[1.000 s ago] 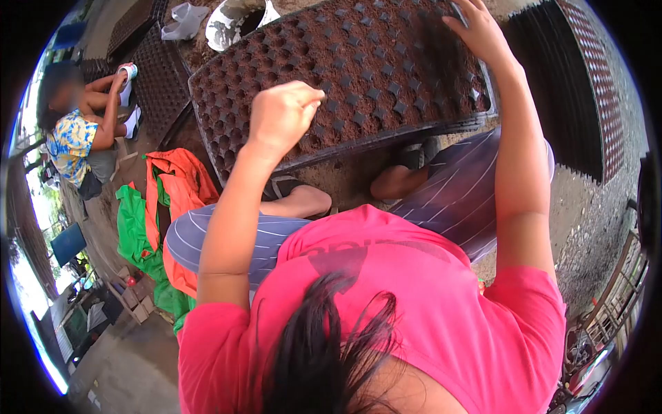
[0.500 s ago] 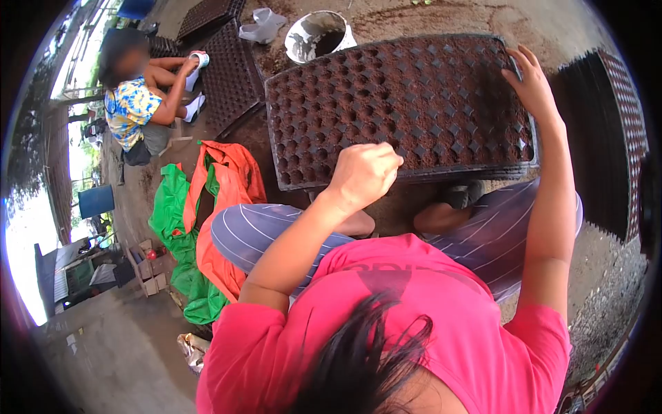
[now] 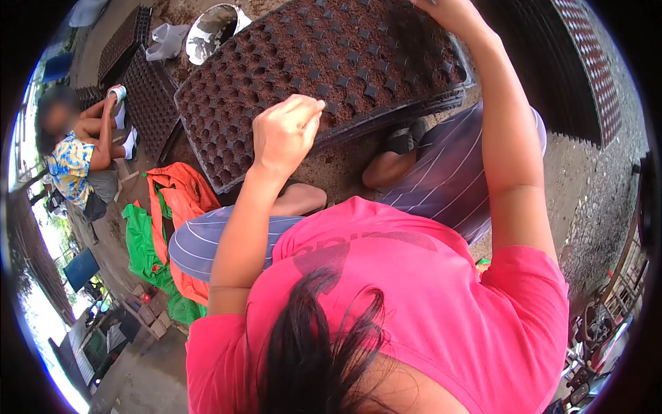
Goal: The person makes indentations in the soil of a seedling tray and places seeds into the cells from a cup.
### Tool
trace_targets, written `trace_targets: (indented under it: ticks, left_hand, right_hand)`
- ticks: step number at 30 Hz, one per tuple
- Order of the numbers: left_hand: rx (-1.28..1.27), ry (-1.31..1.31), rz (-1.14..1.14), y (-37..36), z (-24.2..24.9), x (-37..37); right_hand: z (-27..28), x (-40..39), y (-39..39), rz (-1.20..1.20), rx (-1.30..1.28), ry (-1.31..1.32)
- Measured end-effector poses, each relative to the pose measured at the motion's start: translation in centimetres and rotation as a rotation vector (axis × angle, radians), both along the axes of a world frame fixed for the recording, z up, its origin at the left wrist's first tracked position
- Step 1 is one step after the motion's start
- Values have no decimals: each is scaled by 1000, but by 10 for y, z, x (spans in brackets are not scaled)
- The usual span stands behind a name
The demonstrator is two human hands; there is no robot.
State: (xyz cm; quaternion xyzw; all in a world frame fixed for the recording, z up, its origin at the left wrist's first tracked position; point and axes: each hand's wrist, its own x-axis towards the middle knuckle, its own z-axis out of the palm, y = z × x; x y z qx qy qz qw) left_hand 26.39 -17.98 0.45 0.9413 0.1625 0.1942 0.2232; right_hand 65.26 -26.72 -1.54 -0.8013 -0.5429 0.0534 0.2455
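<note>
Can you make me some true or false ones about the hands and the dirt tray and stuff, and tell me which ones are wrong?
1. The left hand is curled up. True.
2. The right hand is resting on the lap. False: the right hand is up at the top edge of the picture, by the big tray.
3. The big tray has brown soil in it. True.
4. The bucket is bright green. False: the bucket is white with dark smears.
5. Orange cloth lies beside green cloth. True.
</note>
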Motion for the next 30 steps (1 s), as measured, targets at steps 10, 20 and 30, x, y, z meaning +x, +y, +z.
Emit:
trace_targets:
  ticks: [10,20,30]
  left_hand:
    - [47,34,82,31,-12,15]
    - [85,107,114,61,-12,32]
    - [93,70,169,101,-6,52]
  right_hand:
    - [-2,1,-3,4,7,-29]
    - [2,4,-4,-29,-19,21]
    - [-4,13,-7,-78,-52,34]
